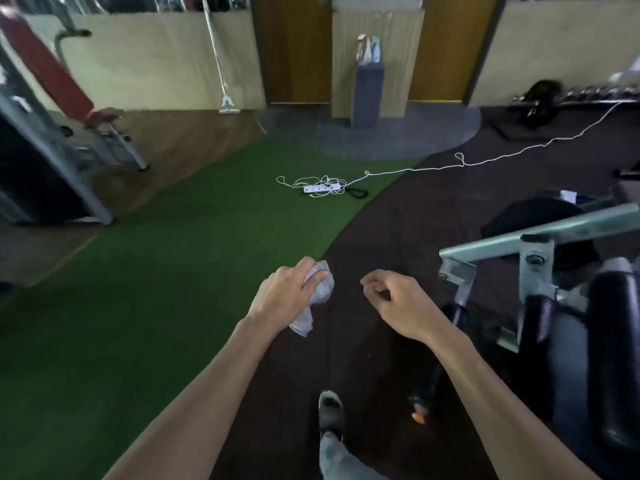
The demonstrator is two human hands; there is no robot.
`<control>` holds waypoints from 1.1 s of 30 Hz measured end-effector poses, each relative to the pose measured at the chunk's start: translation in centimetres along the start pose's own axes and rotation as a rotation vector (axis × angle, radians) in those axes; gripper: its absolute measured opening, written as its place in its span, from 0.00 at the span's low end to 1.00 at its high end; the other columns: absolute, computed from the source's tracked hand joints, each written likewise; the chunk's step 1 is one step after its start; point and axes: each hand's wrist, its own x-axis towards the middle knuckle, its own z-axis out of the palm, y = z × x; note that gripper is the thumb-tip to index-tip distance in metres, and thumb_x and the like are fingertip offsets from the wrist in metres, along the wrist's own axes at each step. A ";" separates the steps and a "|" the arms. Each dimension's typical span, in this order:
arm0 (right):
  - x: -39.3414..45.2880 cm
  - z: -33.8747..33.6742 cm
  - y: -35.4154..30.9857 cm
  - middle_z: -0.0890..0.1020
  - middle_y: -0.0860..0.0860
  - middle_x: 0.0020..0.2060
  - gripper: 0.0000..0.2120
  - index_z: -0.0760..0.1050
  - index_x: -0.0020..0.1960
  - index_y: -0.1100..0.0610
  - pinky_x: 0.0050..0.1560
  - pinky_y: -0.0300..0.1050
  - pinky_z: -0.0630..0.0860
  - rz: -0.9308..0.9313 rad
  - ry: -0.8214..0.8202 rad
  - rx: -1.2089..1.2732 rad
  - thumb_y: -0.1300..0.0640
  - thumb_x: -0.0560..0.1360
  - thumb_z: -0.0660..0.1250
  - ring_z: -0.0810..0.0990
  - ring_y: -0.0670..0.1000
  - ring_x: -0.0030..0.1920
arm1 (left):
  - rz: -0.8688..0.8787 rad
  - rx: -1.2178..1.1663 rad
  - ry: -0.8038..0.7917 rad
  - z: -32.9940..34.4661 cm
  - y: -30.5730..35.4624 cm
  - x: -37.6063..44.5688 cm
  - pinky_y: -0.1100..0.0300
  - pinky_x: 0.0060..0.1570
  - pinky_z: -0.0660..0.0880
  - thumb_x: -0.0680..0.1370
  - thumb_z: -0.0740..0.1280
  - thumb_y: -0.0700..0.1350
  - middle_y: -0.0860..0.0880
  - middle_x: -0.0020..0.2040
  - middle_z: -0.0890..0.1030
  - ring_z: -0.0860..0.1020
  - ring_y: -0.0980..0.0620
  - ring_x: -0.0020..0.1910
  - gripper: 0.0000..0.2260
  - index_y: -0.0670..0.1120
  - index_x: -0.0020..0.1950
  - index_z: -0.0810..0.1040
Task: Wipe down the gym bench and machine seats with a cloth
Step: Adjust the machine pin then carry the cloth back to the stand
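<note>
The person is standing over dark rubber flooring (pixel 398 209), one grey shoe (pixel 330 410) showing at six o'clock with the trouser leg below it running off the bottom edge. Both bare forearms are reaching forward. The left hand (pixel 289 292) is gripping a pale grey cloth (pixel 320 289), fingers curled over its bunched upper end; the cloth is hanging with its long axis running roughly from one o'clock down to seven, a loose tail trailing under the wrist, its weave looking soft and speckled. The right hand (pixel 393 296) is holding nothing, its fingers loosely curled and hanging just beside the cloth without touching it. At three to four o'clock a machine (pixel 540 271) is sitting with a pale metal frame and black padded rollers, glossy and rounded; its right part is cut off by the edge, and a small orange-tipped object near its base is too blurred to name. Green turf (pixel 156 271) is spreading toward nine o'clock. Farther out, near twelve, a white power strip (pixel 320 187) is lying in a tangle of thin white cable that is trailing away toward two o'clock. At ten o'clock a red padded bench (pixel 52 71) is tilting on grey steel legs, partly cut off. Against the far wall, spray bottles (pixel 369 50) are standing on a dark pedestal, soft and indistinct.
</note>
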 end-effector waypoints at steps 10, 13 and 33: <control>34.0 -9.0 0.8 0.81 0.39 0.56 0.10 0.78 0.62 0.47 0.60 0.54 0.79 0.053 0.019 -0.111 0.49 0.82 0.64 0.79 0.46 0.60 | 0.073 -0.029 -0.054 -4.4 -5.6 36.5 0.48 0.35 0.79 0.84 0.57 0.61 0.49 0.36 0.80 0.80 0.46 0.33 0.14 0.51 0.53 0.73; 44.3 -10.6 2.1 0.82 0.40 0.57 0.10 0.79 0.62 0.48 0.59 0.54 0.79 0.062 0.068 -0.131 0.49 0.82 0.64 0.79 0.45 0.60 | 0.114 -0.020 -0.094 -4.6 -8.2 48.0 0.48 0.32 0.81 0.84 0.56 0.60 0.49 0.36 0.81 0.81 0.48 0.31 0.15 0.51 0.53 0.73; 104.9 -29.8 18.5 0.81 0.44 0.54 0.11 0.80 0.61 0.50 0.54 0.56 0.79 0.240 0.261 -0.168 0.52 0.80 0.67 0.79 0.51 0.57 | 0.279 -0.070 -0.176 1.0 -8.3 121.3 0.52 0.36 0.73 0.85 0.59 0.59 0.51 0.32 0.75 0.76 0.46 0.32 0.14 0.49 0.51 0.74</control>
